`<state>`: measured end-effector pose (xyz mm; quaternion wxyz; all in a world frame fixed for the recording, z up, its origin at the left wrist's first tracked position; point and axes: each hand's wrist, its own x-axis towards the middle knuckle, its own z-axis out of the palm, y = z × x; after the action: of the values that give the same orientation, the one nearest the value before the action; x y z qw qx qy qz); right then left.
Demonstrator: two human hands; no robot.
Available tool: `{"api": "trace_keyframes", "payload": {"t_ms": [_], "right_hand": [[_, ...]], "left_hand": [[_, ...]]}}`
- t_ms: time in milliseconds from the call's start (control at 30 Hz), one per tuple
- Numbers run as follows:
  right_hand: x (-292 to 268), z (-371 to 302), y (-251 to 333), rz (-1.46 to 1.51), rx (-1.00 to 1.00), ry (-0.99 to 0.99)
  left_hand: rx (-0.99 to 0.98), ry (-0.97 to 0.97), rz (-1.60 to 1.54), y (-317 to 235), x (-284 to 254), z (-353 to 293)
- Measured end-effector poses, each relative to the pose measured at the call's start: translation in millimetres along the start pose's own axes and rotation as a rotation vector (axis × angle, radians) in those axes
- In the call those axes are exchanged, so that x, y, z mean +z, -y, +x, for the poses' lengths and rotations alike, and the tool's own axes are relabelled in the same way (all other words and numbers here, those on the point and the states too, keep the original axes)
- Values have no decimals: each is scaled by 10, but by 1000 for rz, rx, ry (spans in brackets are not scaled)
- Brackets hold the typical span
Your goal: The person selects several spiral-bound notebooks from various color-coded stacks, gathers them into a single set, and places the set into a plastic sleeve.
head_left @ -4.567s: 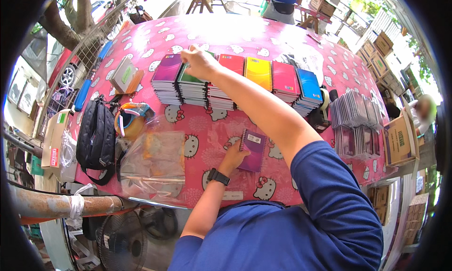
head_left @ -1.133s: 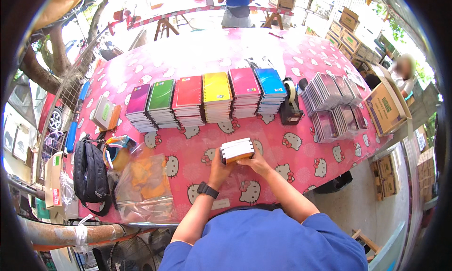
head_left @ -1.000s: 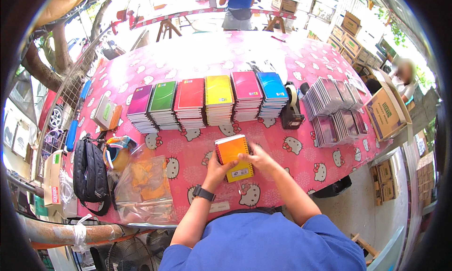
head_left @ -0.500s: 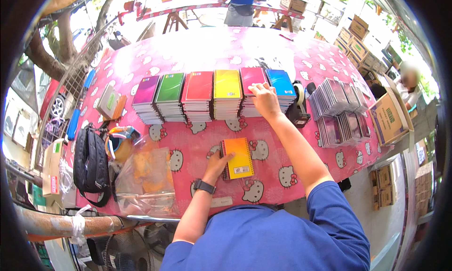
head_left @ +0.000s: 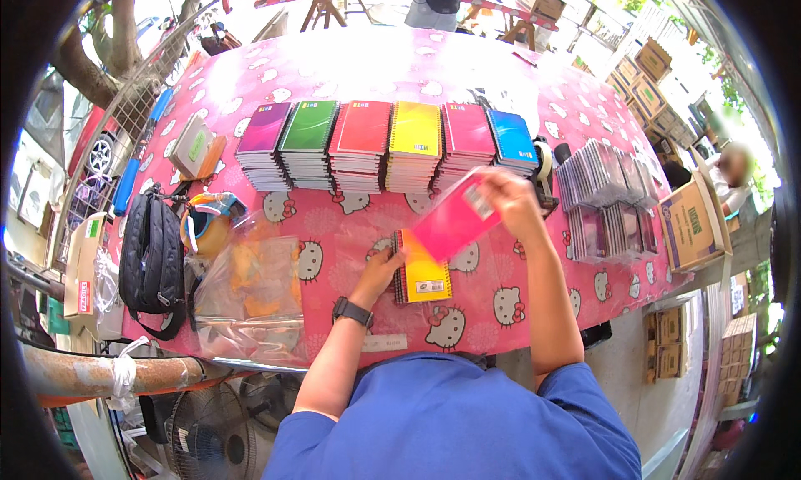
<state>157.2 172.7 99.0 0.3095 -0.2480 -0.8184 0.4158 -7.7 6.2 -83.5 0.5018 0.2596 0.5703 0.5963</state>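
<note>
Pink cartoon-printed cloth (head_left: 484,323) covers the table, and across it runs a row of notebook stacks (head_left: 410,138), six of them: purple, green, red, yellow, pink and blue from left to right. On the person's side of the row, the left hand (head_left: 380,276) is closed on the left edge of a yellow-orange notebook (head_left: 427,281), which lies label up. Between this notebook and the row, the right hand (head_left: 511,198) pinches a pink notebook (head_left: 457,219) by its labelled end. That notebook is tilted and slightly blurred, and it overlaps the yellow-orange one in view; whether they touch I cannot tell. Just beside the row's right end stands a black tape dispenser (head_left: 545,178), with plastic-wrapped bundles (head_left: 599,180) further right. Left of the row and nearer the person lie a black bag (head_left: 152,259) and clear plastic (head_left: 259,292). Well beyond the row, a person in blue (head_left: 435,6) is at another table.
</note>
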Motion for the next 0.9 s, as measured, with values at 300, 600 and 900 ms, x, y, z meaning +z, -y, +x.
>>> {"api": "trace_keyframes", "payload": {"t_ms": [300, 600, 900], "right_hand": [[1000, -363, -715, -267, -242, -146], [857, -875, -760, 692, 217, 128], [-98, -23, -672, 159, -16, -180]], "left_hand": [[1, 63, 1, -249, 158, -200], [612, 106, 83, -280, 463, -243], [221, -59, -152, -433, 284, -242]]}}
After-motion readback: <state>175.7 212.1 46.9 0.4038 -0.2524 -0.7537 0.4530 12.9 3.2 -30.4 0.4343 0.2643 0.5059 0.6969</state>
